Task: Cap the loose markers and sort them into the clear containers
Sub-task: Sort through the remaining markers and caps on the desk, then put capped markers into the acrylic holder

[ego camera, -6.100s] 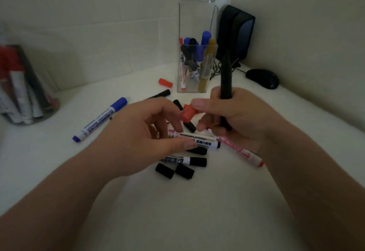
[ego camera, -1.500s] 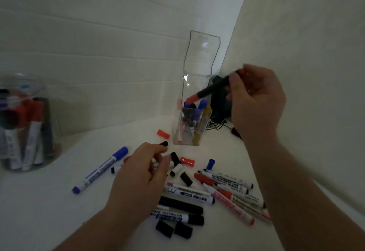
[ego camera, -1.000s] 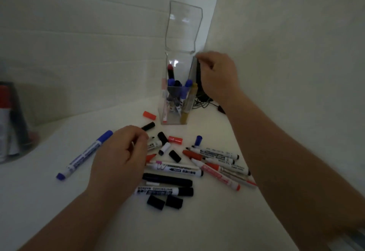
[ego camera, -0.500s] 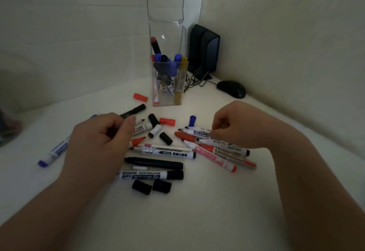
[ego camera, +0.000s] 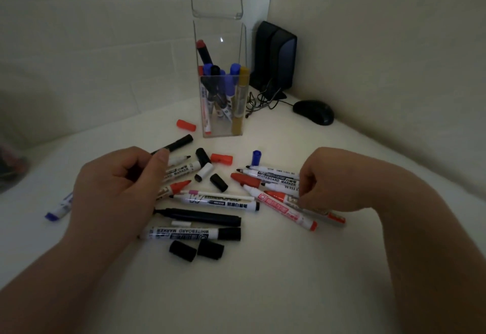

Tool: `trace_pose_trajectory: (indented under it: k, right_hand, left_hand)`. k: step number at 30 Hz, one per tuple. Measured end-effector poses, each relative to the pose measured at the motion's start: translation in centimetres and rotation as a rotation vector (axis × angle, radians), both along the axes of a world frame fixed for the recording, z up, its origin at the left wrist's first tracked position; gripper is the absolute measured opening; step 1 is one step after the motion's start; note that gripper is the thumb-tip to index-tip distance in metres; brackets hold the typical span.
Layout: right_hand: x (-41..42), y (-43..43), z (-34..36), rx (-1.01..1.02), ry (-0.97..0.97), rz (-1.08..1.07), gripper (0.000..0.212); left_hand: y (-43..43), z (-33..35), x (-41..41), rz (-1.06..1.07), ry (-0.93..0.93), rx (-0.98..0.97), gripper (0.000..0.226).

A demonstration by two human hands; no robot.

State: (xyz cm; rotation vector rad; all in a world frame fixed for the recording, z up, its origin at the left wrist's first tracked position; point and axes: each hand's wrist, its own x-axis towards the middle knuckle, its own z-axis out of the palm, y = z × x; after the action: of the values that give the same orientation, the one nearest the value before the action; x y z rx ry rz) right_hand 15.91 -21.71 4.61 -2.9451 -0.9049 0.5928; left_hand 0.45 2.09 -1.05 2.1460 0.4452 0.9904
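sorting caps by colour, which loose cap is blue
The cap standing just beyond the whiteboard markers near the right hand; the other loose caps are red, black or white.

Dim light. A pale tiled wall (ego camera: 92, 44) fills the upper left, a plain wall (ego camera: 381, 44) the right. A white bench (ego camera: 263, 294) spreads below, with a black speaker (ego camera: 276, 55) and mouse (ego camera: 313, 111) upper right.

Both forearms reach forward, palms down; left hand (ego camera: 115, 191) and right hand (ego camera: 326, 178) have fingers curled under.
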Motion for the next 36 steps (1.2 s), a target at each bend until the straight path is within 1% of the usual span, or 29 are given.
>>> trace_pose_trajectory:
  k: [3,5,7,9,12,14,17,19,24,28,31,32,36]
  right_hand:
    - [-0.2,0.7,-0.2,0.028,-0.012,0.001,0.012]
    - [-0.3,1.2,-0.2,0.086,-0.041,-0.013,0.014]
    - [-0.3,1.7,-0.3,0.151,-0.08,-0.024,0.017]
    - [-0.2,2.0,-0.3,0.226,-0.141,-0.022,0.018]
    - [0.1,2.1,-0.6,0.347,-0.198,-0.053,0.016]
    - [0.3,2.0,-0.7,0.417,-0.214,-0.075,0.016]
    - [0.5,2.1,-1.1,0.485,-0.218,-0.091,0.016]
    - [0.4,2.3,-1.4,0.514,-0.197,-0.082,0.015]
    - [-0.4,3.2,-2.3,0.536,-0.176,-0.018,0.013]
    - [-1.2,4.3,-2.8,0.533,-0.192,0.066,0.012]
    - [-1.6,5.2,-2.9,0.497,-0.204,0.121,0.005]
    - [-1.7,5.5,-2.8,0.477,-0.205,0.13,0.003]
    - [-1.8,6.2,-3.0,0.425,-0.202,0.12,0.003]
  left_hand:
    - [0.5,0.2,-0.1,0.017,0.001,0.014,0.045]
    - [0.9,0.3,-0.1,0.012,-0.005,0.077,0.051]
    - [1.1,0.3,-0.2,-0.01,-0.049,0.099,0.053]
    - [1.4,0.2,-0.3,-0.009,-0.124,0.077,0.055]
    - [2.9,0.7,-0.9,0.015,-0.301,0.068,0.07]
    - [4.7,1.5,-1.4,0.046,-0.388,0.028,0.067]
    - [7.1,1.9,-1.7,0.119,-0.399,-0.073,0.064]
    - [7.8,2.0,-1.7,0.113,-0.313,-0.128,0.064]
    - [8.9,2.3,-1.8,0.049,0.114,-0.077,0.063]
    - [9.5,1.8,-1.6,-0.034,0.306,0.033,0.041]
    - [9.0,1.6,-1.5,-0.139,0.437,0.121,0.015]
    - [8.8,1.7,-1.5,-0.158,0.489,0.163,0.01]
    - [8.2,1.9,-1.5,-0.215,0.637,0.254,0.015]
